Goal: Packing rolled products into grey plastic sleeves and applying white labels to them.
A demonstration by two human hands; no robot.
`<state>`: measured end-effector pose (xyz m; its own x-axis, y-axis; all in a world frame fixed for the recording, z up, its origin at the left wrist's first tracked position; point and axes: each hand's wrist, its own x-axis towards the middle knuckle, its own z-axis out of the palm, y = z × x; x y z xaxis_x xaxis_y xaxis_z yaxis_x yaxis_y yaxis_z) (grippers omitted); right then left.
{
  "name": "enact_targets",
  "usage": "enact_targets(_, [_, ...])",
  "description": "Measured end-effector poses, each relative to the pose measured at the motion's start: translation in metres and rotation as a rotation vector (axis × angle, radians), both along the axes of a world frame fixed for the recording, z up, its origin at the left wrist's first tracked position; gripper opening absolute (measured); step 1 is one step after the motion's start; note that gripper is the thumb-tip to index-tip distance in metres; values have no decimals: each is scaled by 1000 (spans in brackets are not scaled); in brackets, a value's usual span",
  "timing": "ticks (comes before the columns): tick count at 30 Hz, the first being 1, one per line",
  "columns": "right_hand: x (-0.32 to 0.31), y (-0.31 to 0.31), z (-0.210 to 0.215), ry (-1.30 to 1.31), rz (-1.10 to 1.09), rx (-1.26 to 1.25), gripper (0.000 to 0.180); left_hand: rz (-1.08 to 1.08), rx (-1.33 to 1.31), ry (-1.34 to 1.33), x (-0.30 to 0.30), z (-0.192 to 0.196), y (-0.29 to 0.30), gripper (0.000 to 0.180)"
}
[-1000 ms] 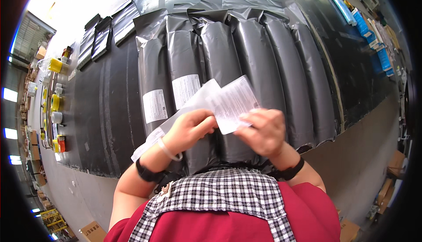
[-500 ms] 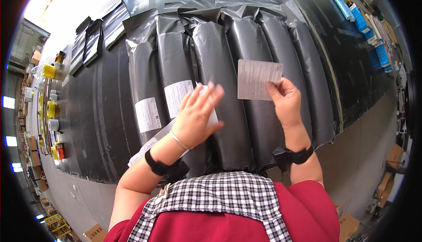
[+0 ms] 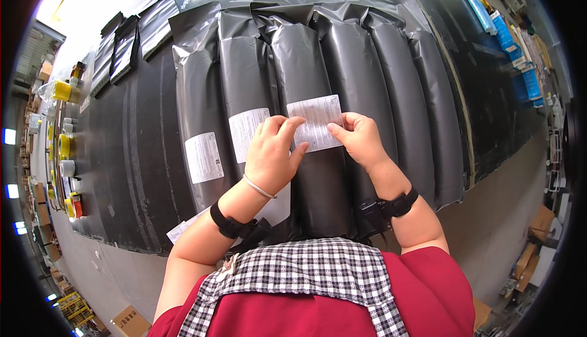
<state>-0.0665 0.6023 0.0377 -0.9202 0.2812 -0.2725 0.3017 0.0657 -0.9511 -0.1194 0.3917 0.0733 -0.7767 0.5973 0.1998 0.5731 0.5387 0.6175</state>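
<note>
White rectangular label (image 3: 316, 123), thin printed paper, flat on glossy black plastic parcel (image 3: 309, 129), third in row of long padded bags on dark table (image 3: 147, 172). Left hand (image 3: 273, 153) fingers spread, pressing label's left edge. Right hand (image 3: 361, 139) loosely curled, fingertips pinning right edge. Two labelled bags just left.

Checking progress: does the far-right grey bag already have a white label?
No, the far-right grey bag shows bare grey plastic; both hands press a white label on a middle bag.
</note>
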Motion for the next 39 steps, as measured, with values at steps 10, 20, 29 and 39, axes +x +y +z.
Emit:
enact_targets(10, [-4,-5,5,-95,8,278,20,-31,-167,134,6,-17,10,49])
enact_targets(20, [-1,-18,21,-28,-24,742,62,7,-206,200,14,-24,11,50])
enact_targets(29, [7,-28,19,7,24,1050,70,-11,-237,199,15,-24,12,48])
enact_targets(39, [6,-56,10,322,281,1042,73,-9,-255,-26,8,36,-65,43])
